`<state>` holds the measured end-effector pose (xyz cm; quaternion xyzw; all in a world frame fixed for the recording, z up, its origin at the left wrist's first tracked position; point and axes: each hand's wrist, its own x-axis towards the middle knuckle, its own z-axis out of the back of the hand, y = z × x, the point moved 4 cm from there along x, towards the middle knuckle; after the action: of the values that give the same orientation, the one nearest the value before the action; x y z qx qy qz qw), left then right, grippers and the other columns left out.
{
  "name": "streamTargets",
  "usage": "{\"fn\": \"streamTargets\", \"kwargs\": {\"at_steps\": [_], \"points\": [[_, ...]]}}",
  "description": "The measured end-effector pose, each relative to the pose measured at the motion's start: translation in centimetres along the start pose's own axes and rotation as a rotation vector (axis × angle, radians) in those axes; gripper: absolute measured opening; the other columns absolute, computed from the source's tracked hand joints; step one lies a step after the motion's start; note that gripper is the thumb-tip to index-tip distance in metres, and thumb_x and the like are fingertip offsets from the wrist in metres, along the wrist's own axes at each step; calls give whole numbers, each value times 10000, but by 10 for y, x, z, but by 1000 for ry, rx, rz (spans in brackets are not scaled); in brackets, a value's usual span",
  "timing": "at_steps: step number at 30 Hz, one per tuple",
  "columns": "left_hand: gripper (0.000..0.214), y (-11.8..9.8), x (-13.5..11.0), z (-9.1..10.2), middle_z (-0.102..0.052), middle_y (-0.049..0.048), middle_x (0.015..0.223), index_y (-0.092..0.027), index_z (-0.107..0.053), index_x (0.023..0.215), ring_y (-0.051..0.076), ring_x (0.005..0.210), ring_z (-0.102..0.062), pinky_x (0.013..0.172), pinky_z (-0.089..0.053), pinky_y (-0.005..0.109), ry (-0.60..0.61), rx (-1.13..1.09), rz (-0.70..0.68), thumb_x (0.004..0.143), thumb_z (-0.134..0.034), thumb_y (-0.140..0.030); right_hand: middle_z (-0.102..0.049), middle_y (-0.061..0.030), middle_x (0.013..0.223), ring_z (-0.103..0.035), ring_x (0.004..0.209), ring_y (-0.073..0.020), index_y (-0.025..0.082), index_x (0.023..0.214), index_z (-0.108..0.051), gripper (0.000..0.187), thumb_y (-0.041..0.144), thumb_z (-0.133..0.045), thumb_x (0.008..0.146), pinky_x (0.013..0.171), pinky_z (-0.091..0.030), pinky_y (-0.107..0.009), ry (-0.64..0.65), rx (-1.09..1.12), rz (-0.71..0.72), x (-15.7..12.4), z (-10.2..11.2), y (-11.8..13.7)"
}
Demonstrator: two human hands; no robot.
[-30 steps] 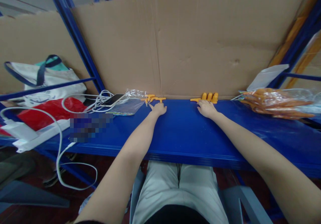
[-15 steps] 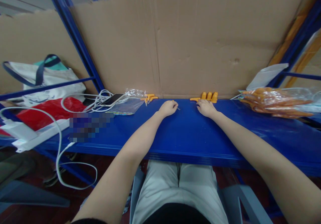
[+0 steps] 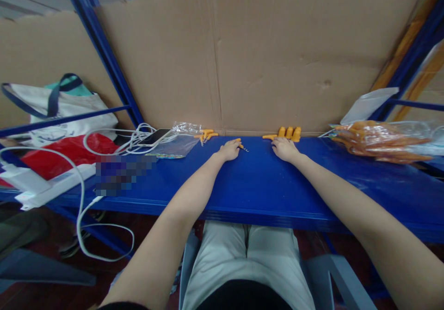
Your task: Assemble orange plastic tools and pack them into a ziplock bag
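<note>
Far left of the held corkscrew [image 3: 244,148], a white cloth bag [image 3: 65,111] slumps behind a red plastic bag [image 3: 86,150], with a white power strip [image 3: 62,185] in front. Nearer, yet left of the corkscrew, are tangled white cables [image 3: 145,132], a phone [image 3: 156,137] and a clear plastic bag [image 3: 183,147]. Between that bag and the corkscrew lies a small cluster of orange-handled corkscrews [image 3: 208,135], by the foot of the cardboard panel [image 3: 294,55].

The left hand [image 3: 230,150], closed about the corkscrew, holds it just above or on the blue bench [image 3: 258,185]; which of these cannot be told. Its orange handle [image 3: 238,140] is mostly hidden by the fingers. The piece is probably light and rigid, hardly fragile, with a smooth handle that may slip a little; the handle is the place to grasp, since the spiral's tip is likely sharp. The long axis follows the bare metal spiral [image 3: 246,150], which points right and slightly toward the near edge; the handle's own direction is unclear.

Right of the corkscrew, the right hand [image 3: 285,150] lies palm down, fingers bent, at an orange bar [image 3: 268,137] and three upright orange pieces [image 3: 289,132]; whether it grips anything cannot be told. Farthest right of the corkscrew rests a clear packet of orange items [image 3: 378,141].
</note>
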<state>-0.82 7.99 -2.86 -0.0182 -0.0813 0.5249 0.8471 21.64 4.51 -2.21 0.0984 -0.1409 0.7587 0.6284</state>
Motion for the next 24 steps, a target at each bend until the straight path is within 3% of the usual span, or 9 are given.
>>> {"fn": "streamTargets", "kwargs": {"at_steps": [5, 8, 15, 19, 24], "points": [[512, -2, -2, 3, -294, 23, 1614, -254, -419, 1462, 226, 1483, -270, 1176, -308, 472, 1, -3, 9, 954, -349, -262, -570, -151, 1386, -500, 1296, -307, 161, 1229, -659, 374, 202, -448, 924, 1014, -449, -455, 13, 81, -15, 4, -1, -2], [513, -3, -4, 3, -287, 40, 1616, -228, -412, 1470, 228, 1483, -270, 1177, -310, 467, 9, 1, 26, 963, -341, -264, -602, -140, 1341, -540, 1244, -305, 185, 1250, -644, 382, 231, -478, 909, 986, -464, -447, -44, 161, -32, 15, 3, -9], [485, -3, -3, 2, -307, 28, 1610, -250, -437, 1449, 214, 1479, -282, 1180, -309, 458, 0, 4, 21, 973, -345, -263, -544, -167, 1395, -489, 1271, -325, 159, 1295, -594, 443, 233, -418, 895, 1015, -409, -508, -145, 87, -194, 35, 22, -48], [483, -3, -3, 2, -296, 34, 1614, -242, -442, 1446, 215, 1481, -277, 1183, -305, 458, 0, -8, 18, 971, -353, -258, -431, -190, 1494, -421, 1334, -356, 128, 1337, -553, 479, 197, -394, 891, 1054, -340, -582, -94, -1, -315, 31, 18, -70], [490, -3, -4, 1, -310, 43, 1608, -226, -436, 1454, 207, 1481, -279, 1188, -300, 434, 5, -14, 20, 971, -356, -257, -513, -241, 1378, -489, 1278, -362, 108, 1370, -501, 519, 258, -456, 874, 1009, -400, -539, 52, 43, -476, 23, 5, -87]]}}
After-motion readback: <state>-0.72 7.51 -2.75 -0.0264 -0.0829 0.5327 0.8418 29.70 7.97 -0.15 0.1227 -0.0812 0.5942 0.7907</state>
